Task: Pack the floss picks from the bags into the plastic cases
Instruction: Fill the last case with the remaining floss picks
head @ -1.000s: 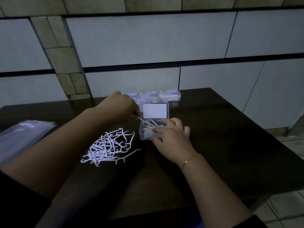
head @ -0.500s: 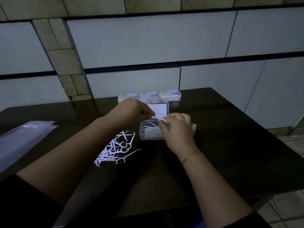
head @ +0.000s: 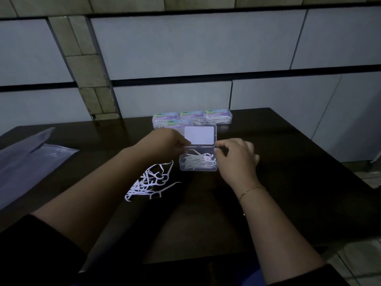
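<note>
An open clear plastic case [head: 198, 164] sits mid-table with several white floss picks inside; its lid [head: 199, 135] stands up behind, showing a white label. My left hand [head: 165, 143] pinches the case's left hinge corner. My right hand [head: 235, 156] grips the right hinge corner, fingers curled. A loose pile of white floss picks [head: 152, 180] lies on the table left of the case, partly hidden by my left forearm.
Several closed, filled cases [head: 192, 117] with coloured labels line the table's far edge by the tiled wall. Flat clear plastic bags [head: 31, 157] lie at the left. The dark table's right edge [head: 329, 162] drops to a tiled floor.
My left hand came away from the picks to the case's left rear corner. My right hand lifted off the case's front and moved to its right rear corner.
</note>
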